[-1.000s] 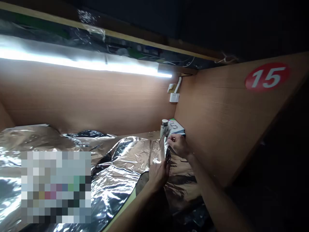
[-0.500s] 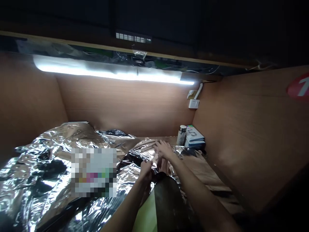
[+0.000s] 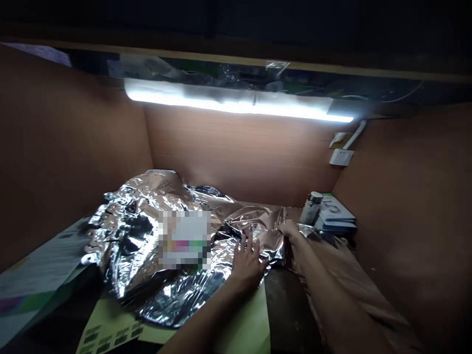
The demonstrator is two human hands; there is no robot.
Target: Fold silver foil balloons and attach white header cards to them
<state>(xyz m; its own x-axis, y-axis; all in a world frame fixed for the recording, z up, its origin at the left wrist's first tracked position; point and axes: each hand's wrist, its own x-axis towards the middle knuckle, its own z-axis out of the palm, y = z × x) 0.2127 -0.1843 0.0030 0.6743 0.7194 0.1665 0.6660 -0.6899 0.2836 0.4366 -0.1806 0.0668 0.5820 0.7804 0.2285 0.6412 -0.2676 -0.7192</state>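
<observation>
A large crumpled sheet of shiny silver film (image 3: 199, 290) lies over the work surface, with creases and mirror-like reflections. My left hand (image 3: 249, 263) rests on it palm down, fingers spread. Farther right, my right hand (image 3: 289, 231) is closed, with a pinched fold of the film standing up at its fingers. A pixelated white patch with coloured marks (image 3: 186, 236) shows on the film left of my left hand. Yellow-green paper (image 3: 247, 322) and a dark panel (image 3: 287, 305) lie below my hands, partly hidden by my forearms.
Wooden panels enclose the left, back and right (image 3: 405, 211). A bottle (image 3: 311, 208) stands beside stacked books or boxes (image 3: 335, 211) in the back right corner. Above are a lit tube lamp (image 3: 236, 103) and a wall socket (image 3: 341, 157). Printed sheets (image 3: 40, 275) lie at left.
The view has shifted left. My left hand has gone from a closed grip to lying spread on the film. My right hand, spread before, is now closed on the film. The film's left part has drawn inward.
</observation>
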